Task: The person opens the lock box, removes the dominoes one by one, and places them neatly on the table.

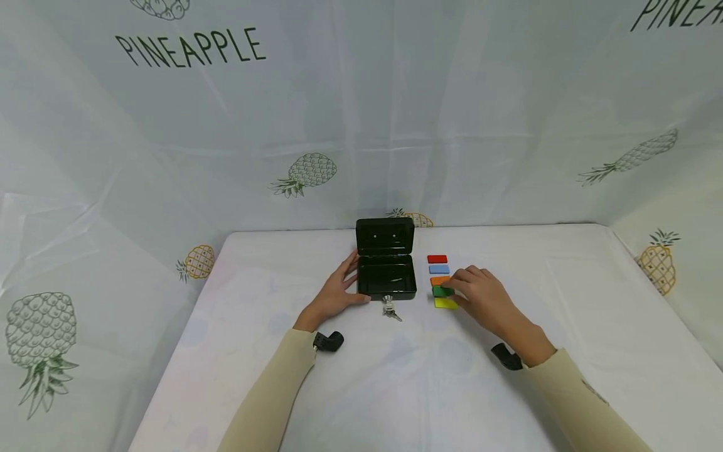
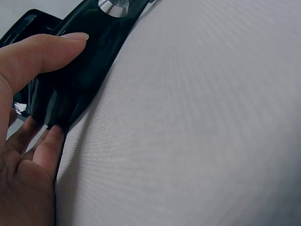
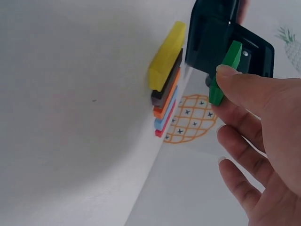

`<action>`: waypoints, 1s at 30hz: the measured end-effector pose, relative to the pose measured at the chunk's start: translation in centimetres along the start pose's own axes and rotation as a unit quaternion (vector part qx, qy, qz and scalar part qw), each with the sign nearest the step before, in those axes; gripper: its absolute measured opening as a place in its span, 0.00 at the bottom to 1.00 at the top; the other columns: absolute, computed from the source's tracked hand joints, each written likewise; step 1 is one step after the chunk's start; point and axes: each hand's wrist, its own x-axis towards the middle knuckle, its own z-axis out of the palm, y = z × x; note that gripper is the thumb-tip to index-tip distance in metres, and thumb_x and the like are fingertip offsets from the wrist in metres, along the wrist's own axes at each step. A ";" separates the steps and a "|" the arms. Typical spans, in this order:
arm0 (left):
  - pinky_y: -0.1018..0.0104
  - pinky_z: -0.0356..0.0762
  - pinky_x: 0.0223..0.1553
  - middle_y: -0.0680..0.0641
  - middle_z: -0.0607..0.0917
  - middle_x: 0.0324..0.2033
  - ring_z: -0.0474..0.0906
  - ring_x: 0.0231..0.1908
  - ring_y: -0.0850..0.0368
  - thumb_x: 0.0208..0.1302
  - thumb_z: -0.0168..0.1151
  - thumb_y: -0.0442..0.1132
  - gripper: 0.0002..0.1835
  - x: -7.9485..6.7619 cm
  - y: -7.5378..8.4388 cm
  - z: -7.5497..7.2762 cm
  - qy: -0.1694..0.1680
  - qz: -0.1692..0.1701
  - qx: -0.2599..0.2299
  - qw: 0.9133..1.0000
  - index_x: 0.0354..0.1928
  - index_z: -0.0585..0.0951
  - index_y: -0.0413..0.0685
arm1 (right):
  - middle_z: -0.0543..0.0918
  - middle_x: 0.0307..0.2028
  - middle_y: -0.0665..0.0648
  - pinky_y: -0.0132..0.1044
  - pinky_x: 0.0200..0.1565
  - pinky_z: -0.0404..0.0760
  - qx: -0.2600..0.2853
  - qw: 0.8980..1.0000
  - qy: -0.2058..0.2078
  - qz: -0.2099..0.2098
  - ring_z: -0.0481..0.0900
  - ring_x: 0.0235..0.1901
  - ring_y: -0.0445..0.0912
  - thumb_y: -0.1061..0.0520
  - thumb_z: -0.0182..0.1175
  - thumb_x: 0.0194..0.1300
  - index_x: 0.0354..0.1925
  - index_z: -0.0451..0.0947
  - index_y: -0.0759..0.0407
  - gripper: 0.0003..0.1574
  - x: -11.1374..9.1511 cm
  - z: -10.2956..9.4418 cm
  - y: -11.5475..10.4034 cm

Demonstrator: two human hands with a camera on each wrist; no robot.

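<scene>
A black metal cash box point(image 1: 386, 276) sits on the table with its lid point(image 1: 385, 235) raised. My left hand point(image 1: 333, 296) holds its left front corner, thumb on the front wall and fingers along the left side. Keys point(image 1: 391, 310) hang from the lock at the front. To the right of the box, my right hand point(image 1: 482, 298) pinches a green block point(image 3: 231, 59) between thumb and index finger, lifted off the table. Beside it stand a yellow block point(image 3: 167, 56), a dark block point(image 3: 164, 89), an orange block point(image 3: 164, 103), a light blue block point(image 3: 164, 117) and a red block point(image 1: 437, 258).
The table has a white cloth point(image 1: 361, 383). Behind it hangs a pale curtain point(image 1: 452, 125) printed with pineapples, close to the back of the raised lid. The coloured blocks form a column running away from me, red farthest.
</scene>
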 end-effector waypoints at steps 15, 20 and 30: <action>0.54 0.69 0.76 0.46 0.54 0.84 0.57 0.81 0.43 0.60 0.77 0.27 0.63 -0.1 0.0 -0.1 -0.006 0.003 -0.006 1.000 0.87 0.47 0.60 | 0.89 0.39 0.54 0.50 0.46 0.89 0.013 0.998 -0.067 0.017 0.82 0.42 0.53 0.66 0.83 0.51 0.45 0.92 0.58 0.21 -1.4 -0.3 -0.4; 0.53 0.70 0.76 0.46 0.54 0.84 0.57 0.80 0.42 0.60 0.77 0.27 0.63 0.0 -0.1 -0.1 -0.007 0.004 -0.007 1.000 0.87 0.46 0.60 | 0.88 0.39 0.54 0.52 0.48 0.89 0.017 0.996 -0.085 0.019 0.82 0.43 0.53 0.65 0.83 0.51 0.43 0.91 0.58 0.19 -1.6 -0.2 -0.6; 0.53 0.71 0.75 0.46 0.54 0.84 0.57 0.80 0.41 0.60 0.77 0.27 0.63 0.1 -0.1 -0.1 -0.006 0.001 -0.007 1.000 0.87 0.47 0.61 | 0.88 0.38 0.53 0.50 0.47 0.88 0.018 0.996 -0.082 0.011 0.82 0.42 0.51 0.64 0.83 0.50 0.42 0.91 0.59 0.19 -1.9 0.3 -0.9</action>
